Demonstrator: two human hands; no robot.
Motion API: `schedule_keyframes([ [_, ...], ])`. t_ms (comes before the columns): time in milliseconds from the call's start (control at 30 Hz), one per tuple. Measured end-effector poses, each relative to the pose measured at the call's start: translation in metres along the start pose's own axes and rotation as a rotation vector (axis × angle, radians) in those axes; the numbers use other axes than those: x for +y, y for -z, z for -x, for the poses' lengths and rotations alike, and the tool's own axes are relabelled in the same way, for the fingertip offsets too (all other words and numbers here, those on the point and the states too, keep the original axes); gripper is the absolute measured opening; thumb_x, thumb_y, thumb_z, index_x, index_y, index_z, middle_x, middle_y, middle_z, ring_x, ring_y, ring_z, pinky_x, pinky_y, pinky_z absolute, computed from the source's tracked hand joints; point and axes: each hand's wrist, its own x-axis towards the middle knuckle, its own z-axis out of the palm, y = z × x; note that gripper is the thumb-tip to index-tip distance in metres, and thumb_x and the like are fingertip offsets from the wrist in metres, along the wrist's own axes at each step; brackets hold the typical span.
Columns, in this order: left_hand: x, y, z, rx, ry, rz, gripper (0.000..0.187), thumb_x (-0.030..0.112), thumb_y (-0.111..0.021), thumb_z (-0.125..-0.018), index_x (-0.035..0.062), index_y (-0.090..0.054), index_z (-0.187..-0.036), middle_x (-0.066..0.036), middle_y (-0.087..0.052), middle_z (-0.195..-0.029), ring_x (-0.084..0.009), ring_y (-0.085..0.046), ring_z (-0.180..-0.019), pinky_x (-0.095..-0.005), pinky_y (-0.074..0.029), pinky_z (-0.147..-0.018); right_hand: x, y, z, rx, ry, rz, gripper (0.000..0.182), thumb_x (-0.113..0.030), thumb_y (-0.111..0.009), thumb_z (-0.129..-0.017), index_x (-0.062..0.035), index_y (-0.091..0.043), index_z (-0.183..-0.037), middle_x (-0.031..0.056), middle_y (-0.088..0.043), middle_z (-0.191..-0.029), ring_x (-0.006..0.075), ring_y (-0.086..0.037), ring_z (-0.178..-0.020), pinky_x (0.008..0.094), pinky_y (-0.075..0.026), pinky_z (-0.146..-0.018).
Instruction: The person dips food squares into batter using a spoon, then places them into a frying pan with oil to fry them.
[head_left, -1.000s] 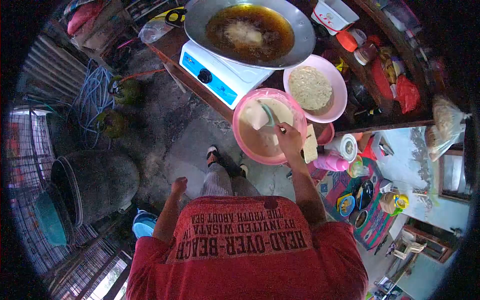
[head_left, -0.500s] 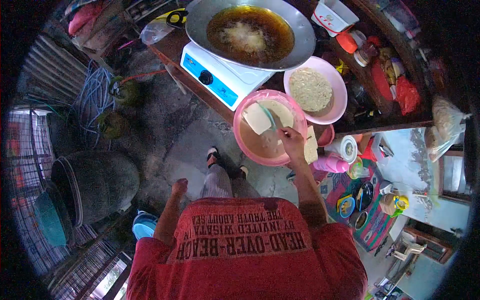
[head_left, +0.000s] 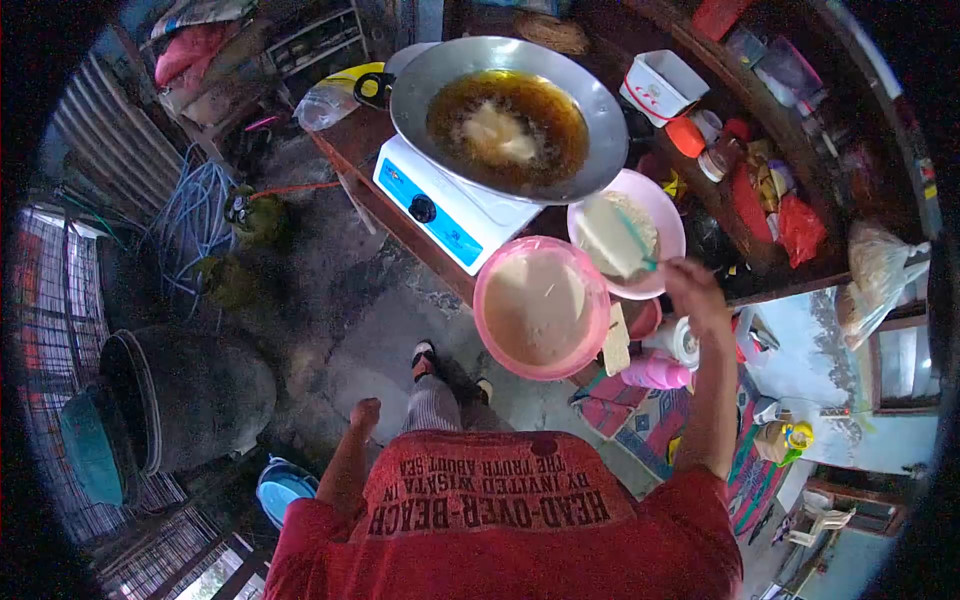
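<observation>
My right hand (head_left: pixel 697 292) is closed around the thin green handle of a flat, pale, square-headed utensil (head_left: pixel 608 236). Its broad head is over the light pink bowl (head_left: pixel 677 215), partly covering a pale, lumpy mixture there. Nearer to me, a pink-rimmed basin (head_left: pixel 603 325) holds creamy beige batter. My left hand (head_left: pixel 365 412) hangs low at my side, fingers curled, with nothing visible in it. On a white stove (head_left: pixel 430 200) sits a wide metal wok (head_left: pixel 607 125). A pale, batter-coloured piece (head_left: pixel 497 133) bubbles in its brown oil.
A pale flat slab (head_left: pixel 616 340) and a pink bottle (head_left: pixel 657 373) are beside the basin. Jars and a white container (head_left: pixel 665 85) line the table's far right. At left stand a dark barrel (head_left: pixel 205 400) and a green gas cylinder (head_left: pixel 258 218) with a hose.
My right hand has carried the square-headed utensil out of the batter basin, rightward to above the light pink bowl. My left hand stays low. The view has shifted slightly.
</observation>
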Motion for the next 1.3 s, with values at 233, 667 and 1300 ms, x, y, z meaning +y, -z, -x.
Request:
schedule_keyframes([
  [233, -0.042, -0.036, -0.034, -0.004, -0.276, 0.007, 0.03, 0.025, -0.044, -0.074, 0.0125, -0.055, -0.1, -0.012, -0.055, -0.1, -0.0308, -0.052, -0.093, -0.0369, -0.045, -0.074, -0.02, -0.018, -0.145, 0.119, 0.27, 0.348, 0.029, -0.033, -0.059, -0.072, -0.0082, -0.062, -0.086, 0.0048, -0.058, -0.065, 0.0141, -0.053, -0.059, 0.0264, -0.042, -0.059],
  [667, -0.047, -0.036, 0.017, 0.23, -0.256, 0.008, 0.022, 0.024, -0.046, -0.074, 0.008, -0.058, -0.083, -0.013, -0.059, -0.083, -0.0279, -0.058, -0.077, -0.0357, -0.047, -0.064, -0.039, -0.059, -0.167, 0.56, 0.56, 0.885, 0.024, -0.035, -0.053, -0.074, -0.0151, -0.061, -0.083, 0.0138, -0.06, -0.073, 0.028, -0.059, -0.068, 0.0386, -0.048, -0.058],
  [1300, -0.076, -0.032, -0.02, 0.101, -0.615, 0.037, 0.026, 0.018, -0.051, -0.073, 0.0053, -0.052, -0.095, -0.009, -0.055, -0.089, -0.0239, -0.052, -0.088, -0.0355, -0.044, -0.072, 0.167, -0.053, 0.012, 0.225, 0.349, 0.42, 0.025, -0.029, -0.049, -0.079, -0.0068, -0.059, -0.084, 0.0167, -0.058, -0.07, 0.031, -0.058, -0.068, 0.038, -0.046, -0.06],
])
